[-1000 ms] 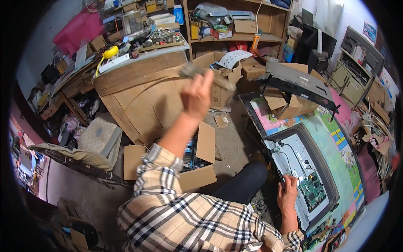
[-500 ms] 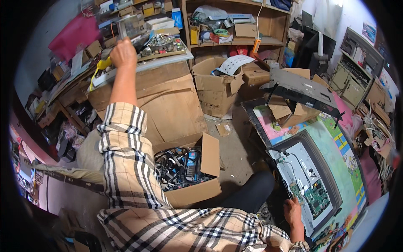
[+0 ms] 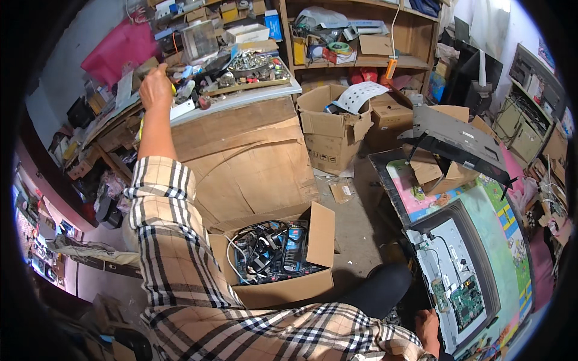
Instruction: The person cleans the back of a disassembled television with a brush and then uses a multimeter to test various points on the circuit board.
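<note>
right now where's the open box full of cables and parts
In the head view the open cardboard box sits low and centre on the floor, just right of the person's plaid sleeve and below the cardboard-fronted bench.

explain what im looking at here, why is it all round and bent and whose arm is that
There is no machine here. A person wears a wide fisheye camera on the head, looking down, so straight edges bend toward the rim. The arm in the plaid sleeve is their own.

The left hand is stretched far out to a cluttered workbench, closed around something with a bit of yellow showing; what it is I cannot tell. The right hand is low at the bottom edge, resting by the edge of an opened flat-screen television lying face down, its green circuit board exposed. Whether that hand holds anything is unclear.

In front of the person sits an open cardboard box full of black cables and parts. Further back are another cardboard box, wooden shelves and a dark metal back panel.
</note>
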`<state>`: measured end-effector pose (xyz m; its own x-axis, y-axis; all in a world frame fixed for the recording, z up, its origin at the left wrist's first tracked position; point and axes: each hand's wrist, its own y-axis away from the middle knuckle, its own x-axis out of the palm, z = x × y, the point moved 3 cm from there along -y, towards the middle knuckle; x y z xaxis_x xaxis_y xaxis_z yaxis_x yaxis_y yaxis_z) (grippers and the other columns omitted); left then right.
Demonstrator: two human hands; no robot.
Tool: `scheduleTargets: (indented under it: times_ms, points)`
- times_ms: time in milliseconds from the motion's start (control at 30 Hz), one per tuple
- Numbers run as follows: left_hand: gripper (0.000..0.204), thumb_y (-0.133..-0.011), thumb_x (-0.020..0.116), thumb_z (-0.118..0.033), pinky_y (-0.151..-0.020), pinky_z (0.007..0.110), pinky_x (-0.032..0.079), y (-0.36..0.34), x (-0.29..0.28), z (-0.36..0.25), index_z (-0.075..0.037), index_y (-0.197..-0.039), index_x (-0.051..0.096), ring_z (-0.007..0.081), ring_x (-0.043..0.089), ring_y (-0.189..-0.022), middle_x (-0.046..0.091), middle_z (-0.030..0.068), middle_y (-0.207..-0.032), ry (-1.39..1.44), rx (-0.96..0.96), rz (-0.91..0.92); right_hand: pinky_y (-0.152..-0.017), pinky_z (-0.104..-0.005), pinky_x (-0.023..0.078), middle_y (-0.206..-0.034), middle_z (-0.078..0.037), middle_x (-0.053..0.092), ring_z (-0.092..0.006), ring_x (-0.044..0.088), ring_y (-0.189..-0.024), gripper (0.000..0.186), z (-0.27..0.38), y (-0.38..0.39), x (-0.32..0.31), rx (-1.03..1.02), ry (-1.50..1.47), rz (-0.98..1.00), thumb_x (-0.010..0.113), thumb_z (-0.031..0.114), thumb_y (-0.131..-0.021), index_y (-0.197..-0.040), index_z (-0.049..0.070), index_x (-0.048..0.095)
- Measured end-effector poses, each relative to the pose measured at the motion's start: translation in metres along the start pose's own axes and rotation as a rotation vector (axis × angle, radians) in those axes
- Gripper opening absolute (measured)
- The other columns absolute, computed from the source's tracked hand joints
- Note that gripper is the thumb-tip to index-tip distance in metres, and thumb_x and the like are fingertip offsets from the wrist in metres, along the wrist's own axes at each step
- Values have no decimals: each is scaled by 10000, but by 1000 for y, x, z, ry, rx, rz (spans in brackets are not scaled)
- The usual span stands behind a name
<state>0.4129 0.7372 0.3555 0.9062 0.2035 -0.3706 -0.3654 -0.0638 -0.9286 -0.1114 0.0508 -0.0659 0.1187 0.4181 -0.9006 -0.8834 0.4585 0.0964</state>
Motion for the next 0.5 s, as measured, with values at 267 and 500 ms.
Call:
scheduleTargets:
  times_ms: [267,500]
  points:
    - [417,-904,536,-62,-890,493,523,11,33,30,-234,-1235,724,426,674,-1024,696,241,-1080,171,-115,279,-753,-494,509,-901,-219,599,-433,619,-871,92,13,-5,12,-6,4,-20,637,57,-821,-884,26,696]
    - [304,-950,550,-50,-950,359,494,-52,172,111,-58,-1224,682,279,635,-1122,668,187,-1222,584,115,532,-899,-522,530,-1342,-309,529,-469,616,-1060,336,-5,-16,51,-126,132,42,636,111,-825,-1156,62,611]
